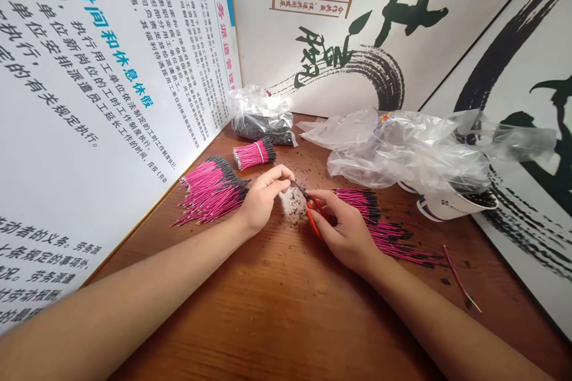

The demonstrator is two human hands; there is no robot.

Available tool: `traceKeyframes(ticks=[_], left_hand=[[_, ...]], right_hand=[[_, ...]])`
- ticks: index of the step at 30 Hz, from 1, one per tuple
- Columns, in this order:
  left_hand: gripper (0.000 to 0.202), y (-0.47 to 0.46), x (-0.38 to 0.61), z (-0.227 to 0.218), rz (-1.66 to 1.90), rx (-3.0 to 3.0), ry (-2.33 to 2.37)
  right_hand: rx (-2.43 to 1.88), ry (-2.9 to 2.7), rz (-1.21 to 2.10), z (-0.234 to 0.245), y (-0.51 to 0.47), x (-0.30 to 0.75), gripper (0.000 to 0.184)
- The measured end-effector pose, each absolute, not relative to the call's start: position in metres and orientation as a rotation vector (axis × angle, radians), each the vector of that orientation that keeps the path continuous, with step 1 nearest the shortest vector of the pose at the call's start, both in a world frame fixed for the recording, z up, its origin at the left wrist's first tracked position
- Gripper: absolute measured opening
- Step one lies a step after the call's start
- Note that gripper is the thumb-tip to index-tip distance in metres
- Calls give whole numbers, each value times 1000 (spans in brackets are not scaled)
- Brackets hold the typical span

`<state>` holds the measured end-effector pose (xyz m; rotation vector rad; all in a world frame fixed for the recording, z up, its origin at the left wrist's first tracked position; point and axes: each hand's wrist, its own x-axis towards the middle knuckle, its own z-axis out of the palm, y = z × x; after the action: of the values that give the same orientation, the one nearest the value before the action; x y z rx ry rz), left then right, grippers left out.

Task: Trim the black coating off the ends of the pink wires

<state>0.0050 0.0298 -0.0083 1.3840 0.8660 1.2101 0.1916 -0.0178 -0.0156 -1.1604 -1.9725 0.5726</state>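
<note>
Two bare hands working over a wooden table (277,321). The left hand (261,202) is closed in a pinch, its fingertips (286,174) gripping a thin wire (302,190) with a dark end. The right hand (346,232) is clenched around a pair of red scissors (313,214), whose tips touch the wire just beyond those fingertips (the blades are too small to see clearly). Dark scraps (295,214) lie beneath the hands. Left of them are a loose pile of pink wires (210,190) and a banded bundle (254,153); a second pile (370,223) lies just beside the right hand. Behind are a bag of dark scraps (263,129), clear plastic bags (402,152) and a paper cup (451,205) on its side. Printed wall boards (102,89) stand along the table.
</note>
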Motion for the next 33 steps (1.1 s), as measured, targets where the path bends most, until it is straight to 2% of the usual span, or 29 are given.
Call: traceKeyframes(ticks=[15,33], left_hand=[[8,30,5,-6,1215,1330,796],[6,30,5,-6,1176,1327,825]], right_hand=[[-1155,-1902,671,-16,-18,192,28],[-1158,-1973,598,-13,-20,192,29]])
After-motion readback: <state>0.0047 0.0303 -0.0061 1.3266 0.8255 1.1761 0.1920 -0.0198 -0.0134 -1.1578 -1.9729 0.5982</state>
